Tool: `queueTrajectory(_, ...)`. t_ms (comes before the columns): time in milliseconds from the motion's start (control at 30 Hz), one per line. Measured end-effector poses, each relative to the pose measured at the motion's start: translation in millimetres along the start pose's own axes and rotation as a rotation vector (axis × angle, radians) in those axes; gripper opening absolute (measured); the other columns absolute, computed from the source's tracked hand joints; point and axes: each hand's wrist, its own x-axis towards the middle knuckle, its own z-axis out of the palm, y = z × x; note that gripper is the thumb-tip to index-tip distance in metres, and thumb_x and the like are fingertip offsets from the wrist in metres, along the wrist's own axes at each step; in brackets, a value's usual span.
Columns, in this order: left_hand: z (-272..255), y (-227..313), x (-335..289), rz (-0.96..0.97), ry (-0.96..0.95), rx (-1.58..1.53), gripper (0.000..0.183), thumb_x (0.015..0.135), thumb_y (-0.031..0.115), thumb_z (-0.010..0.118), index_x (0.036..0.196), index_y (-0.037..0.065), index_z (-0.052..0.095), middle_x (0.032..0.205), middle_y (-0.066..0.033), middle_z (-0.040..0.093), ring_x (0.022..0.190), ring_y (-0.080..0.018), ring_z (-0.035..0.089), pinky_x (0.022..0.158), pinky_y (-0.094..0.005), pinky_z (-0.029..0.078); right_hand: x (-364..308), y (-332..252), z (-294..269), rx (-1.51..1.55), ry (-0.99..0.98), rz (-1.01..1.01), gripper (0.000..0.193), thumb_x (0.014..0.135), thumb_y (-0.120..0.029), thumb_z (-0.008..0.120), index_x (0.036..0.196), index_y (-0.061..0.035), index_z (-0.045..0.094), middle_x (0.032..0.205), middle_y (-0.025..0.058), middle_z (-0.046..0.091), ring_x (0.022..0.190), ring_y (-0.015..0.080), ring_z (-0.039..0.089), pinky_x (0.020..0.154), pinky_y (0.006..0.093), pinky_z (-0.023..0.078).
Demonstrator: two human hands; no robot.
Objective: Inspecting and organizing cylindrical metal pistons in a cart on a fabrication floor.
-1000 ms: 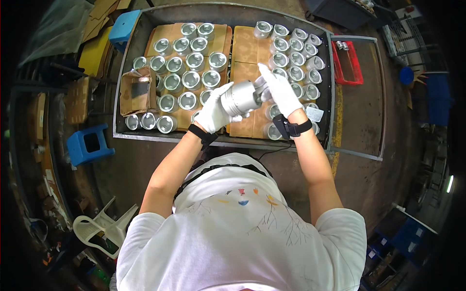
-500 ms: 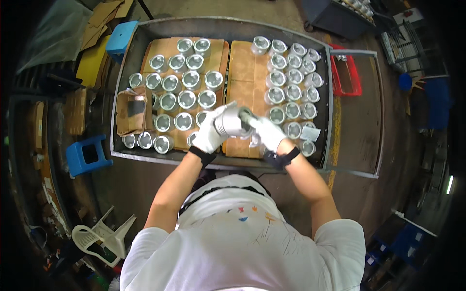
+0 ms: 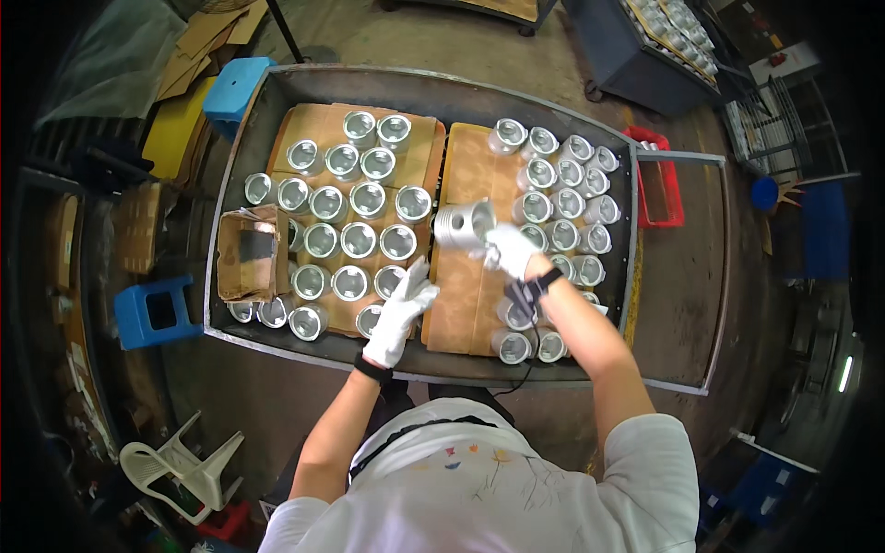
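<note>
Metal tray point(image 3: 277, 88) on the worktop, lined with cardboard sheets point(image 3: 470, 295) carrying rows of shiny metal cups point(image 3: 355, 240), open ends up; a further cluster point(image 3: 567, 198) fills the right side. A torn cardboard box point(image 3: 251, 253) stands at the tray's left edge. I see my right hand point(image 3: 509, 251), gloved, fingers closed around one metal cup point(image 3: 464, 224), held tilted above the right sheet. My left hand point(image 3: 401, 313), gloved, fingers loosely spread, hovers near the left rows, gripping nothing.
</note>
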Motion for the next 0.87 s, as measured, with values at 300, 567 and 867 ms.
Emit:
queueTrajectory(300,-41.4,-21.2,-85.0,-0.073,0.276,-0.105,0.062,0.098,0.022,0.057,0.15,-0.003,0.035,0.146,-0.0163,0.049,0.13,-0.0271,0.053,0.106,-0.0385,0.044,202.1,-60.9,13.1,-0.825,0.327,-0.202,0.015,0.08,-0.013,0.071,0.087,-0.0003,0.069,0.069,0.0118,0.066,0.051,0.0221,0.064,0.045,0.0351,0.053)
queueTrajectory(567,-53.9,-19.1,-92.4,-0.17,0.42,-0.115,0.051,0.101,0.02,0.052,0.147,-0.001,0.042,0.144,-0.0158,0.052,0.126,-0.0249,0.055,0.104,-0.0379,0.045,285.3,-34.4,11.4,-1.209,0.42,-0.217,0.02,0.08,-0.014,0.072,0.093,0.0012,0.074,0.069,0.0158,0.068,0.055,0.0256,0.067,0.047,0.0377,0.055)
queueTrajectory(867,-54.0,-32.0,-62.5,-0.261,0.354,-0.134,0.055,0.101,0.023,0.054,0.148,-0.002,0.04,0.142,-0.0172,0.054,0.12,-0.028,0.06,0.101,-0.0377,0.048,221.6,-104.0,-11.6,-1.693,0.705,-0.569,0.039,0.089,-0.045,0.057,0.086,-0.0096,0.074,0.09,0.0193,0.073,0.073,0.0312,0.071,0.067,0.0449,0.055)
